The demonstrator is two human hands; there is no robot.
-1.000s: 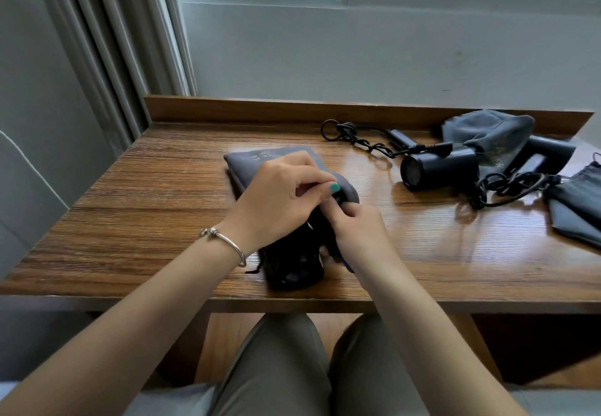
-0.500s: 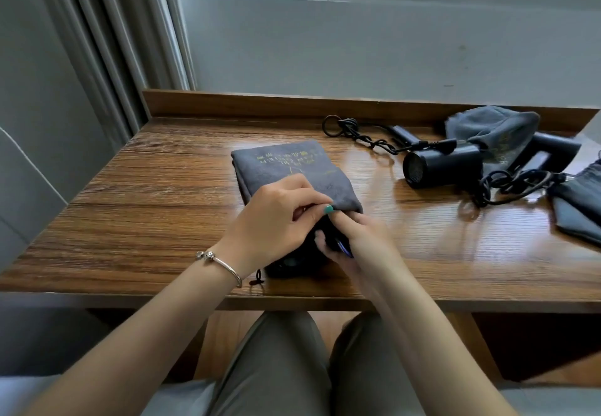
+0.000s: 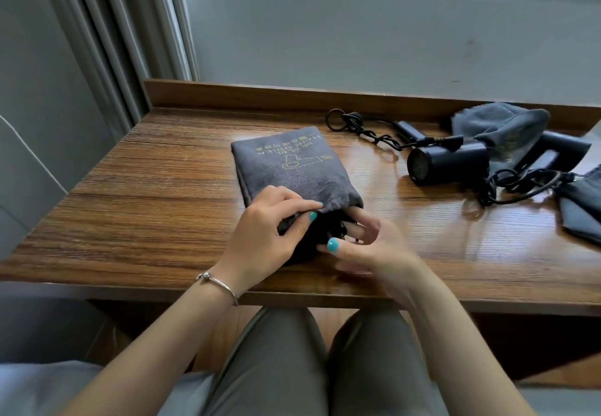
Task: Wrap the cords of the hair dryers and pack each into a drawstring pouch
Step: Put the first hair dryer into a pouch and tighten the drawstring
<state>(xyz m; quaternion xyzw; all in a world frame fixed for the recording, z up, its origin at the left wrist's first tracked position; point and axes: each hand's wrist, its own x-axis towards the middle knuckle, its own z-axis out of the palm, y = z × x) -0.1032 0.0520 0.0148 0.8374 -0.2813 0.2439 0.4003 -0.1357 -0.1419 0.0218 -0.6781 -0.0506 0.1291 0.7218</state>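
A grey drawstring pouch with yellow print lies mid-table, its mouth toward me. A black hair dryer sits inside it, only its dark end showing at the mouth. My left hand pinches the pouch's upper rim between thumb and fingers. My right hand, slightly blurred, is at the mouth with its index finger reaching in and the thumb against the dryer's end. A second black dryer lies to the right, its cord trailing loose toward the back.
A third dryer lies at the far right, partly under a crumpled grey pouch, with a tangled cord in front. Another grey pouch lies at the right edge. The wooden table has a raised back lip.
The pouch has slid further over the dryer, so less of the black body shows. My right hand has shifted from gripping the end to reaching into the mouth.
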